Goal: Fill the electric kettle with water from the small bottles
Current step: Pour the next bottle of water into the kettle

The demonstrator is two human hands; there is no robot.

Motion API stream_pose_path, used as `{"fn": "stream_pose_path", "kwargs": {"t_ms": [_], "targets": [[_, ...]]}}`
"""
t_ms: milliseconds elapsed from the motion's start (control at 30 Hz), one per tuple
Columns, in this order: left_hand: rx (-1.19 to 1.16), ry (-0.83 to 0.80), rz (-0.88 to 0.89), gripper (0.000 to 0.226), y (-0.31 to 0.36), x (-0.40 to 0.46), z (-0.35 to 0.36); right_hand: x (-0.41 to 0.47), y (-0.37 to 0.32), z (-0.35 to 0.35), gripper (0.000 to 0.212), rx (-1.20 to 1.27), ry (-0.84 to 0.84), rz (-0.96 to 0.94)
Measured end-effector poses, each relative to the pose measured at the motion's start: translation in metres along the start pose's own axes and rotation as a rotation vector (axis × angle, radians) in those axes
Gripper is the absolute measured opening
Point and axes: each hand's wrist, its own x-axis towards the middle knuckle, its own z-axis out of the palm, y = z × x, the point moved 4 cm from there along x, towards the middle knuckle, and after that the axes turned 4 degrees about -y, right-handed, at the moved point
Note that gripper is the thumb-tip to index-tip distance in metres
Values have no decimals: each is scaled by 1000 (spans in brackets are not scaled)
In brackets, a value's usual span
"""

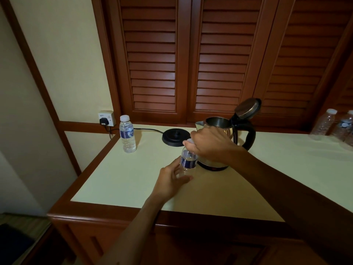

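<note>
1. A person stands at a pale worktop [118, 180] edged in wood. The kettle [219, 138] stands on it, off its base [174, 137], which lies just left of the kettle. The kettle's lid [248, 109] is tipped fully open.
2. Just in front of the kettle, a small bottle [188, 161] stands upright on the worktop. The left hand [172, 180] wraps loosely round its lower body.
3. The right hand [208, 144] curls over the bottle's white cap [189, 140], fingers closed on it; the step in hand appears to be unscrewing.
4. To do this well, the left hand should hold firmly but not squeeze, since thin plastic would likely spurt water as the cap frees. Keeping the bottle upright until the cap is off seems wise.
5. A second bottle [127, 133], capped, stands well left of the kettle, beyond the base.
6. Far right of the kettle, more bottles [324, 124] appear; whether they hold water cannot be told.
</note>
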Motion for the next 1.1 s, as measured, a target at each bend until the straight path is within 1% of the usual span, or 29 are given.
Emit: {"fn": "stream_pose_path", "kwargs": {"t_ms": [67, 167, 267, 300, 367, 433, 500, 567, 600, 700, 800, 867, 933, 1033, 1100], "targets": [[-31, -7, 5, 57, 1, -1, 0, 3, 1, 4, 45, -2, 15, 20], [-64, -21, 12, 59, 2, 0, 1, 3, 3, 15, 41, 112, 33, 37], [-50, -22, 2, 62, -1, 2, 3, -11, 7, 35, 40, 432, 103, 71], [-25, -21, 9, 62, -1, 2, 4, -17, 7, 44, 43, 539, 121, 74], [87, -26, 26, 62, 0, 3, 7, -26, 8, 61, 58, 720, 141, 102], [325, -63, 46, 69, 5, 3, 11, -30, 11, 72, 66, 818, 136, 214], [608, -116, 81, 69, 8, 5, 20, -37, 22, 80, 63, 839, 93, 305], [804, -149, 103, 55, 15, 10, 31, -48, 39, 85, 63, 871, 106, 321], [849, -176, 108, 49, 19, 13, 38, -57, 49, 86, 66, 909, 127, 323], [864, -286, 169, 37, 34, 23, 71, -89, 81, 86, 63, 947, 156, 348], [769, -362, 337, 27, 53, 36, 120, -124, 122, 86, 61, 932, 181, 381], [735, -393, 415, 28, 59, 51, 157, -147, 157, 90, 61, 905, 199, 431], [759, -412, 389, 30, 67, 70, 195, -168, 198, 97, 62, 872, 199, 505], [862, -456, 327, 31, 75, 104, 244, -196, 257, 105, 63, 826, 207, 594], [879, -451, 298, 30, 80, 130, 271, -212, 299, 113, 64, 823, 215, 640]]}}
